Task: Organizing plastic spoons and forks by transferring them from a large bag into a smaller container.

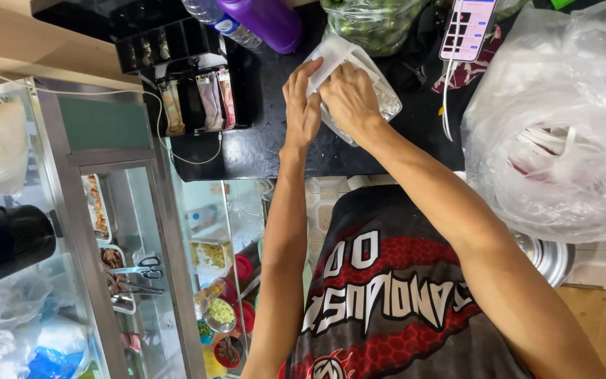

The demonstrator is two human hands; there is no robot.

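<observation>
Both hands on a clear plastic bag (359, 84), upper centre of frame, over the dark counter (261, 151).

Bag's held off the counter w/ its white top edge pinched, prob. to keep the mouth steady. Left hand (301, 105) fingers curl narrow on that edge; right hand (348, 98) lies over the bag, fingers closed on it. Both forearms reach up-frame. Black tray (184, 77) at left, phone (468, 28) upper right, big white bag (562, 126) at right.

Lit phone screen (468, 27) propped top centre, clear food packet (376, 88) under both hands, possibly sachets (198, 102) racked left
</observation>
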